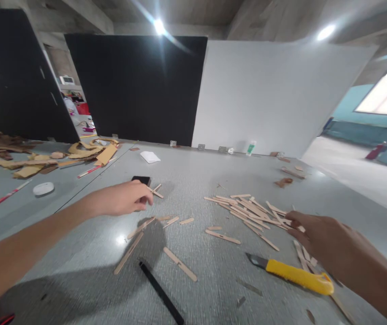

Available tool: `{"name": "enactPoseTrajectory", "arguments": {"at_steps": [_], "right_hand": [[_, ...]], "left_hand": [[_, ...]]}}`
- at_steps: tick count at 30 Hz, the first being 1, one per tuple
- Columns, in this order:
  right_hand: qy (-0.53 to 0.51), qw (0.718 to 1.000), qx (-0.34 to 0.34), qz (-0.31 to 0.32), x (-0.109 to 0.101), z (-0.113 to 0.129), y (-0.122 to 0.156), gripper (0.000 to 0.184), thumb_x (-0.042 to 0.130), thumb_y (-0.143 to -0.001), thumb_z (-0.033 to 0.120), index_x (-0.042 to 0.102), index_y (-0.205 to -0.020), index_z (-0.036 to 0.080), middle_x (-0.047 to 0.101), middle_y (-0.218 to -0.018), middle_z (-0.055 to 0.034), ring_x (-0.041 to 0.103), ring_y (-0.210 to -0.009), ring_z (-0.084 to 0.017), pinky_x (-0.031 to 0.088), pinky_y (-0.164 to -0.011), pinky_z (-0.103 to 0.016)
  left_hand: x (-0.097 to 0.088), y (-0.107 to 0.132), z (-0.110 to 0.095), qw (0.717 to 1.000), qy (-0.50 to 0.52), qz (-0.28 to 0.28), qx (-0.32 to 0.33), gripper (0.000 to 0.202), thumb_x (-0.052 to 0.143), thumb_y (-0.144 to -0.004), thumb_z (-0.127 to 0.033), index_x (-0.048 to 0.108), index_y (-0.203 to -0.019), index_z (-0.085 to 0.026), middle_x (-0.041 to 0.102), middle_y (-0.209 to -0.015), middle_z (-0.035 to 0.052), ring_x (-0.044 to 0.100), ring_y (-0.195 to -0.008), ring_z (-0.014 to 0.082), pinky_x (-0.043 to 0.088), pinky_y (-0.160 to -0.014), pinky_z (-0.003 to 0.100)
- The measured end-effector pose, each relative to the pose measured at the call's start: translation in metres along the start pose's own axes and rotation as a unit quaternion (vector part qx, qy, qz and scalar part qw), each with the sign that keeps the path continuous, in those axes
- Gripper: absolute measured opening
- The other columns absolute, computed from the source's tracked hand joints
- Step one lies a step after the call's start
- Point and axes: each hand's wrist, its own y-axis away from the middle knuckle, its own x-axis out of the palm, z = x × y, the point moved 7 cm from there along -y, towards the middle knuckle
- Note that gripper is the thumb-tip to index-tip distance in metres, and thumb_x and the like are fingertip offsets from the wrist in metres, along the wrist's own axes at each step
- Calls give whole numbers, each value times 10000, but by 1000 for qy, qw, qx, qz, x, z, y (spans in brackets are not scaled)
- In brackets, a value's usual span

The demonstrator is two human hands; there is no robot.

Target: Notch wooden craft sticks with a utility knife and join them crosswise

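My left hand [125, 198] hovers over the grey table [193, 180] with its fingers curled together, pinching a small wooden stick piece [156, 192] that pokes out to the right. My right hand [318, 237] rests at the right, fingers bent down onto the edge of a scattered pile of wooden craft sticks [250, 210]. A yellow utility knife [295, 273] with its blade out lies just left of that hand. Loose sticks [179, 264] and a black pen [161, 293] lie between the two arms.
A black phone-like block [141, 179] lies beyond my left hand. Cardboard scraps [44, 158] cover the far left, with a white round disc [43, 188] and a red rod [0, 201]. A white paper [150, 156] and a small bottle [250, 147] sit by the partition walls.
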Motion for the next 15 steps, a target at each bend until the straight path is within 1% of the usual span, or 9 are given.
{"name": "enactPoseTrajectory", "arguments": {"at_steps": [2, 4, 6, 7, 9, 12, 15], "right_hand": [[-7, 998, -40, 39, 15, 10, -1, 244, 554, -950, 267, 796, -924, 251, 869, -909, -168, 809, -687, -329, 536, -587, -390], [-25, 995, -76, 60, 31, 25, 1, 303, 497, -975, 284, 790, -1046, 246, 875, -991, -158, 831, -788, -343, 609, -703, -442], [-44, 990, -107, 78, 46, 45, 7, 331, 470, -1004, 297, 782, -1103, 250, 878, -1017, -135, 840, -838, -328, 639, -751, -437], [-53, 988, -119, 88, 53, 54, 11, 333, 473, -1016, 306, 778, -1137, 249, 878, -1051, -126, 844, -874, -320, 650, -746, -419], [-70, 982, -143, 104, 65, 72, 20, 340, 476, -1030, 302, 768, -1193, 237, 870, -1128, -119, 842, -972, -316, 663, -802, -413], [-84, 977, -162, 115, 74, 87, 31, 336, 475, -1028, 268, 771, -1182, 222, 862, -1140, -129, 832, -1022, -324, 662, -843, -441], [-92, 976, -159, 117, 75, 91, 33, 326, 467, -1037, 265, 776, -1136, 227, 860, -1095, -129, 832, -985, -320, 659, -821, -453]], "left_hand": [[0, 2, 11, 998, -21, 53, -12, 159, 715, -959, -236, 773, -1102, -199, 744, -1101, 64, 687, -1061, 247, 533, -905, 360], [1, 2, 21, 994, -39, 94, -27, 206, 732, -994, -304, 733, -1151, -170, 726, -1182, 78, 698, -1072, 242, 581, -941, 421], [6, 0, 29, 989, -53, 130, -45, 302, 705, -1032, -368, 688, -1251, -161, 699, -1276, 98, 705, -1099, 244, 609, -957, 465], [10, -1, 32, 986, -57, 148, -55, 331, 697, -1039, -379, 672, -1288, -162, 692, -1298, 103, 708, -1104, 247, 618, -952, 467], [22, -5, 35, 978, -60, 188, -72, 354, 696, -1040, -377, 662, -1320, -164, 691, -1304, 107, 714, -1098, 249, 627, -934, 458], [40, -11, 32, 968, -61, 226, -87, 366, 697, -1039, -377, 657, -1336, -167, 685, -1324, 111, 710, -1114, 254, 626, -941, 464], [51, -14, 27, 966, -58, 232, -95, 376, 696, -1039, -381, 652, -1347, -171, 677, -1340, 113, 705, -1133, 262, 622, -955, 474]]}}
